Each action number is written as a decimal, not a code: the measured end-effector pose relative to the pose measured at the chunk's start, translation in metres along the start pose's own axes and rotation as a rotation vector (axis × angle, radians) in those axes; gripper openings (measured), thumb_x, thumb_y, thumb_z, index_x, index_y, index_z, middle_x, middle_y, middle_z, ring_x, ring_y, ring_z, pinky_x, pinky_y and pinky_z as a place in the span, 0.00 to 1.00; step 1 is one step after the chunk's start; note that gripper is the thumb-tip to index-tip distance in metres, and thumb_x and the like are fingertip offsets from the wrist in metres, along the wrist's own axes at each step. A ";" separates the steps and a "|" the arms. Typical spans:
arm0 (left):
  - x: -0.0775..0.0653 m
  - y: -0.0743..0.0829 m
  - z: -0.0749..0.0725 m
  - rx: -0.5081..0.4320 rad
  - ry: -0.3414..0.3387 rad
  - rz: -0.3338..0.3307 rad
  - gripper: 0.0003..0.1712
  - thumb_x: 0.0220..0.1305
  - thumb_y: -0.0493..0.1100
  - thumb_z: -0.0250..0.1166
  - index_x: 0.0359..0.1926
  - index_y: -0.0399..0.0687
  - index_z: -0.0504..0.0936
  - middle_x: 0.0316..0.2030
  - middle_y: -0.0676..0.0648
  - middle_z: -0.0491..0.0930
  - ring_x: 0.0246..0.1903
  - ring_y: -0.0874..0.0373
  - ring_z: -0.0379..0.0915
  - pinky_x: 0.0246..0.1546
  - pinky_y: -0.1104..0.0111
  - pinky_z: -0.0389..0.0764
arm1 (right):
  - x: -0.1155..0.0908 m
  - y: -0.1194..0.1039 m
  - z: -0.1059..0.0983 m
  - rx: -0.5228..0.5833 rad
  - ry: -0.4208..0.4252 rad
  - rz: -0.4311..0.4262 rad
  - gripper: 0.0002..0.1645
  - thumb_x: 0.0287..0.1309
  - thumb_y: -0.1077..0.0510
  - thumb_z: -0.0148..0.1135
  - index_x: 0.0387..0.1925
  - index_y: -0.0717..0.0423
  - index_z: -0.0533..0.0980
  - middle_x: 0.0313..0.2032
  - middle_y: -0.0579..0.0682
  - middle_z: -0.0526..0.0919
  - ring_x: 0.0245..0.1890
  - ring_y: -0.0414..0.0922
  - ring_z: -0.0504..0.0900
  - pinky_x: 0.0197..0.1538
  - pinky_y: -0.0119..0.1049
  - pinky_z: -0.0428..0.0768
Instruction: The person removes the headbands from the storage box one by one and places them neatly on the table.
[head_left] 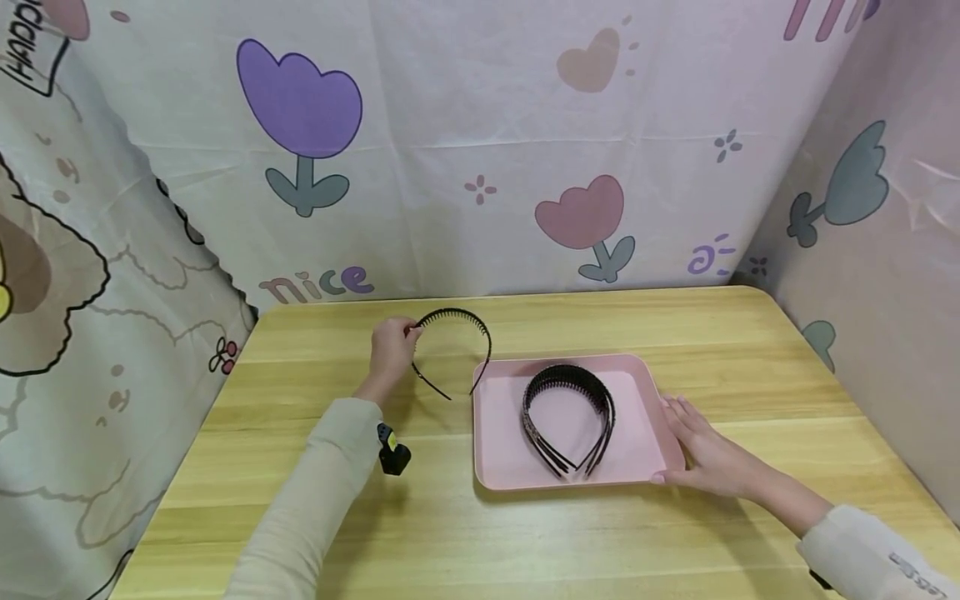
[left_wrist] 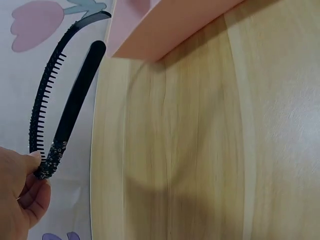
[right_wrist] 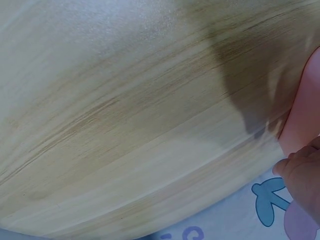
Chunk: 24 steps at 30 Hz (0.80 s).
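My left hand pinches one end region of a thin black toothed headband and holds it above the table, left of the tray. Small glittery stones cover part of this headband in the left wrist view. A stack of several black headbands lies inside the pink rectangular tray, their ends toward the near side. At the tray's right side, my right hand touches the outer wall, fingers and thumb spread along it. Only part of that hand shows in the right wrist view.
The tray stands on a light wooden table. Behind it and on both sides hangs a patterned cloth with printed tulips. A small black device is strapped at the left wrist.
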<state>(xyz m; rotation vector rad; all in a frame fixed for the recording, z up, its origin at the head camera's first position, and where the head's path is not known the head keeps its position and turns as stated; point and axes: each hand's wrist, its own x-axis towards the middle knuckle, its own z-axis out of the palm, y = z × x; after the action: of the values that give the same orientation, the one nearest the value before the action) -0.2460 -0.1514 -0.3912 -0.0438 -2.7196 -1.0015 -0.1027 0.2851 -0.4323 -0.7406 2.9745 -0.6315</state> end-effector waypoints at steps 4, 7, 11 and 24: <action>0.004 -0.005 -0.002 0.027 -0.004 -0.031 0.10 0.62 0.36 0.60 0.37 0.31 0.82 0.32 0.35 0.82 0.30 0.48 0.76 0.32 0.61 0.77 | -0.001 -0.001 0.000 0.013 -0.022 0.030 0.62 0.42 0.37 0.69 0.65 0.75 0.54 0.65 0.73 0.55 0.66 0.70 0.51 0.56 0.11 0.29; 0.007 -0.010 -0.003 0.049 -0.003 -0.055 0.11 0.62 0.36 0.59 0.39 0.31 0.82 0.37 0.34 0.82 0.36 0.45 0.77 0.39 0.57 0.77 | -0.001 -0.001 0.000 0.019 -0.034 0.042 0.62 0.42 0.37 0.69 0.65 0.75 0.53 0.65 0.73 0.54 0.66 0.70 0.51 0.56 0.12 0.29; 0.009 -0.019 -0.002 0.065 -0.002 -0.092 0.12 0.63 0.36 0.59 0.41 0.30 0.82 0.40 0.33 0.81 0.41 0.43 0.77 0.44 0.56 0.77 | -0.001 -0.001 0.001 0.022 -0.025 0.031 0.62 0.41 0.38 0.69 0.64 0.76 0.54 0.65 0.74 0.55 0.65 0.71 0.51 0.56 0.10 0.29; 0.007 -0.042 0.016 0.039 0.018 -0.139 0.11 0.62 0.35 0.60 0.39 0.29 0.82 0.39 0.32 0.82 0.39 0.42 0.78 0.40 0.56 0.79 | -0.001 -0.001 0.001 0.057 -0.035 0.048 0.63 0.42 0.37 0.69 0.65 0.75 0.52 0.66 0.74 0.52 0.66 0.71 0.49 0.57 0.11 0.29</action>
<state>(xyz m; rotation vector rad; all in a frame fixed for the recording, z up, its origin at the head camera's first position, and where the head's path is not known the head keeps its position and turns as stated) -0.2607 -0.1738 -0.4279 0.1622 -2.7558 -0.9793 -0.1010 0.2847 -0.4328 -0.6674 2.9195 -0.6907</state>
